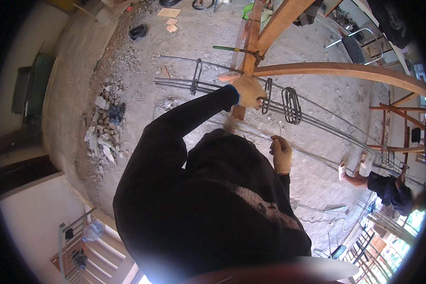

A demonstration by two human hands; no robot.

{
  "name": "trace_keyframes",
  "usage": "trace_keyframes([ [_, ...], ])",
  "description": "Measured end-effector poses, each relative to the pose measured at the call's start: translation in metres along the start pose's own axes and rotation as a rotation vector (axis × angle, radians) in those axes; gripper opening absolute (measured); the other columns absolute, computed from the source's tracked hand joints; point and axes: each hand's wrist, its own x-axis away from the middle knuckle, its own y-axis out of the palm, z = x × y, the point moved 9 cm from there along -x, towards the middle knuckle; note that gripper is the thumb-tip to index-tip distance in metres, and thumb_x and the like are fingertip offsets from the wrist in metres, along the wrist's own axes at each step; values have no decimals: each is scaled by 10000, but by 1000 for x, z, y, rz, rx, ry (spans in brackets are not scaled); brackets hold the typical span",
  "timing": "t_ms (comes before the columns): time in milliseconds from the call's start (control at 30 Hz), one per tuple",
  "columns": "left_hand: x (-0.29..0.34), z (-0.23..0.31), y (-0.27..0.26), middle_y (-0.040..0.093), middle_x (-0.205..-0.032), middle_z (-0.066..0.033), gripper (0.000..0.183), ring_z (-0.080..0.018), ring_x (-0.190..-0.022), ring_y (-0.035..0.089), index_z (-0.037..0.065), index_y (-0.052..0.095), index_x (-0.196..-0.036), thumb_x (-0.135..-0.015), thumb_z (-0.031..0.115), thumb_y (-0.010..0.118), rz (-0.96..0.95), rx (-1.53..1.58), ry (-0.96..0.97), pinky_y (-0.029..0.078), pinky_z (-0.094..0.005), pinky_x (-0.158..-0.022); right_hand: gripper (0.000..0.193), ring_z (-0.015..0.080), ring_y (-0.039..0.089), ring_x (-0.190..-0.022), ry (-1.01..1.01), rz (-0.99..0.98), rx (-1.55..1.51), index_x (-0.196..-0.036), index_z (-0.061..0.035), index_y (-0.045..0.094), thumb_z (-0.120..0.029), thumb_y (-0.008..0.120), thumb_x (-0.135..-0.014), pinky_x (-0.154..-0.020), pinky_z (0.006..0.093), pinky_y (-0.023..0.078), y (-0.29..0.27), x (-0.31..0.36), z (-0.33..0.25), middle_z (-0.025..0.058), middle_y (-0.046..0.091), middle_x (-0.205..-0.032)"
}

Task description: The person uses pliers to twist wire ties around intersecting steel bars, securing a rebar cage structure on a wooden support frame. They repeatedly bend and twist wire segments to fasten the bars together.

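The bars (184, 86) were seen in the upper middle of the frame, running down toward the right edge. They were crossed with the wooden post (252, 42), probably so that they were kept raised and could be reached easily. The bars were gripped by the left hand (249, 91), gloved, with its fingers bent close beside the post, perhaps for steadying. The right hand (281, 155), also gloved, was held lower, near the centre; its fingertips were pinched together, apparently on a thin wire (279, 128). Several loops (292, 106) were bunched on the bars right of the left hand, maybe to be kept within reach. A green-handled tool (225, 48) was rested against the post.

The left fingertips were partly hidden, so the exact grip could not be told. The wire was too fine to be followed. The far bar ends were lost near a person (388, 191), whose head was blurred.
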Motion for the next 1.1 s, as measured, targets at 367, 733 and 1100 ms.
trace_keyframes([
  [367,-9,1,16,778,-938,-164,248,-385,-985,750,108,741,-1051,-967,341,740,36,68,104,427,-502,-1033,284,97,610,-726,-28,33,25,-1220,11,765,-204,623,-1101,-663,275,518,-12,-5,1,21,670,-840],
  [733,-22,-10,-12,754,-1156,-181,319,-380,-1171,699,139,784,-1219,-915,235,797,104,21,9,538,-529,-998,277,87,615,-728,10,121,-50,-1208,11,773,-197,634,-1091,-651,269,511,-32,-2,21,14,687,-843],
  [1100,38,24,-26,764,-1208,-125,314,-377,-1178,697,117,768,-1192,-922,266,823,485,340,-255,534,-518,-986,346,108,641,-838,-60,16,8,-1344,0,734,-224,607,-1113,-769,298,534,-13,-4,-7,35,734,-950],
])
